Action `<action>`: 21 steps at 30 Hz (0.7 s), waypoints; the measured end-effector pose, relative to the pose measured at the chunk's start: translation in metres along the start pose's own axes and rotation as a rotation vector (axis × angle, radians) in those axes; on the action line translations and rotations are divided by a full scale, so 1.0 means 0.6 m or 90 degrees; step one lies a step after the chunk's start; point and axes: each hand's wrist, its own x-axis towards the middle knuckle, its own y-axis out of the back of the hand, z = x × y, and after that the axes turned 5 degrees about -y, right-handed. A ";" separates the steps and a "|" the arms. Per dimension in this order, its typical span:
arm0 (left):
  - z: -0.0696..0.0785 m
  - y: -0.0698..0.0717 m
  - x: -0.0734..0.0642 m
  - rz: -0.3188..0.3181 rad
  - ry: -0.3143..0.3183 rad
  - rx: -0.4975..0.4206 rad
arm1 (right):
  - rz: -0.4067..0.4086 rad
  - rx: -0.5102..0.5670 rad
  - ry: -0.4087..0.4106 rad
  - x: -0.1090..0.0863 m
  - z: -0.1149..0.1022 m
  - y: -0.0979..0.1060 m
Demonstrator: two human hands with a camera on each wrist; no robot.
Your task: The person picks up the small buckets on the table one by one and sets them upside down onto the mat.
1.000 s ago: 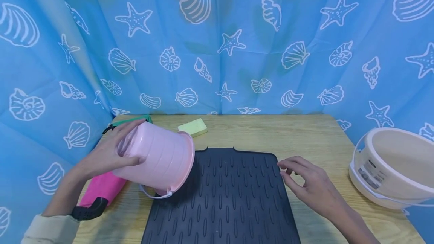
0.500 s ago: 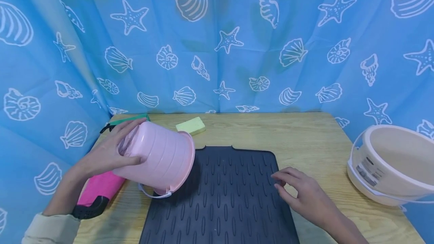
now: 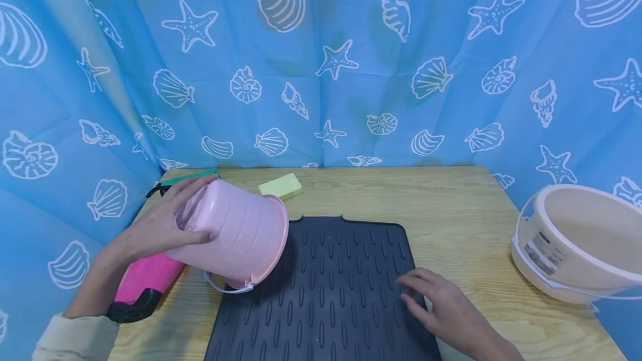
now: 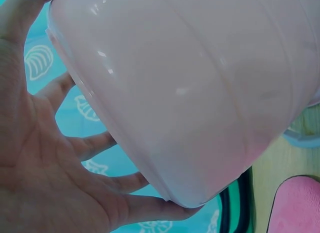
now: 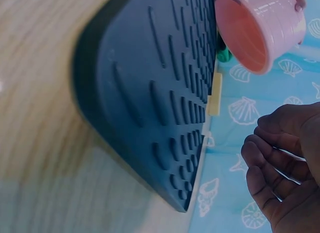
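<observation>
Tipped on its side, a pink bucket (image 3: pixel 241 233) has its mouth turned right and toward the back-left part of a black ribbed mat (image 3: pixel 326 288). My left hand (image 3: pixel 157 224) grips the bucket by its base; in the left wrist view, fingers (image 4: pixel 92 145) spread around the base rim. A white handle (image 3: pixel 228 289) hangs below the bucket's mouth. My right hand (image 3: pixel 443 311) hovers by the mat's right edge, fingers loosely bent and holding nothing, as the right wrist view also shows. Inside the bucket's pink mouth (image 5: pixel 242 35), no contents can be made out.
A larger cream bucket (image 3: pixel 582 238) stands upright at the table's right edge. Behind the mat lies a yellow sponge (image 3: pixel 281 186). A bright pink item with a black end (image 3: pixel 150 283) and a green item (image 3: pixel 193 176) sit at the left. A blue shell-patterned curtain (image 3: pixel 321 71) encloses the table.
My right hand has moved down toward the near side, along the mat's right edge. The left hand and pink bucket have stayed nearly still; the view has shifted slightly.
</observation>
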 end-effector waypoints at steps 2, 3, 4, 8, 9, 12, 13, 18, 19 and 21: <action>0.001 -0.001 0.001 -0.001 0.002 0.004 | -0.014 -0.002 -0.005 -0.003 0.001 -0.003; 0.001 -0.001 0.001 -0.001 0.003 0.004 | -0.021 -0.002 -0.008 -0.005 0.001 -0.004; 0.001 -0.001 0.001 -0.001 0.002 0.004 | -0.027 -0.007 -0.008 -0.006 0.001 -0.005; 0.000 -0.001 0.001 0.000 0.001 0.002 | -0.044 -0.020 -0.011 -0.011 0.003 -0.012; 0.001 -0.001 0.001 0.000 0.001 0.003 | -0.050 -0.023 -0.012 -0.011 0.003 -0.014; 0.002 -0.001 0.002 0.001 0.002 0.008 | -0.073 -0.031 -0.021 -0.014 0.005 -0.019; 0.003 -0.001 0.002 0.000 0.003 0.009 | -0.082 -0.031 -0.027 -0.015 0.006 -0.020; 0.007 -0.003 0.005 -0.005 0.012 0.015 | -0.108 -0.013 -0.036 -0.021 0.010 -0.026; 0.008 -0.003 0.006 -0.005 0.012 0.015 | -0.112 -0.010 -0.035 -0.022 0.011 -0.027; 0.008 -0.004 0.007 -0.007 0.013 0.017 | -0.119 -0.005 -0.029 -0.024 0.012 -0.029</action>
